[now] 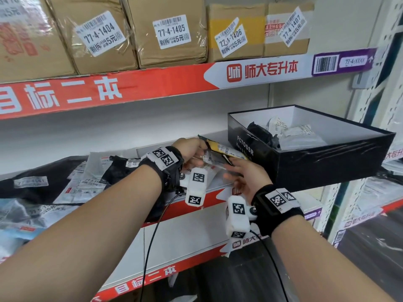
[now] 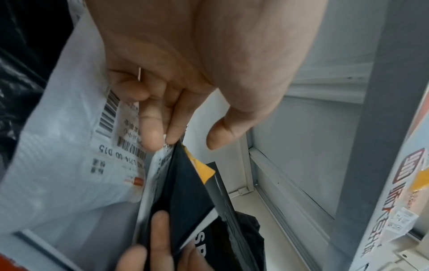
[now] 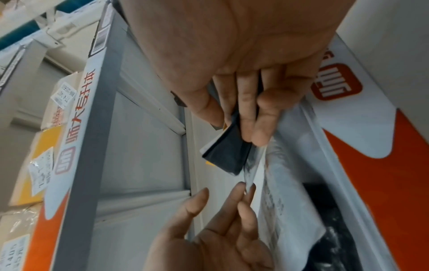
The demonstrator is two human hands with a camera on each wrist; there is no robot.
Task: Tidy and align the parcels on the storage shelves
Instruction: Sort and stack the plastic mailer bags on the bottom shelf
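Note:
A flat black-and-yellow parcel [image 1: 224, 150] with a white label is held over the middle shelf, just left of the black box. My right hand [image 1: 235, 171] pinches its near end, thumb on one face and fingers on the other, as the right wrist view shows for the hand [image 3: 234, 128] and the parcel [image 3: 227, 157]. My left hand [image 1: 196, 155] is at the far end. In the left wrist view its straight fingers [image 2: 150, 135] touch the parcel's corner [image 2: 183, 183] and a white bag parcel [image 2: 58, 146] beside it, with the thumb held apart.
An open black box [image 1: 305, 162] holding small parcels sits at the shelf's right end. Several black and white bag parcels [image 1: 54, 184] lie in a loose pile at the left. Labelled cardboard boxes [image 1: 172, 31] line the upper shelf. A perforated metal upright [image 1: 370, 83] stands at the right.

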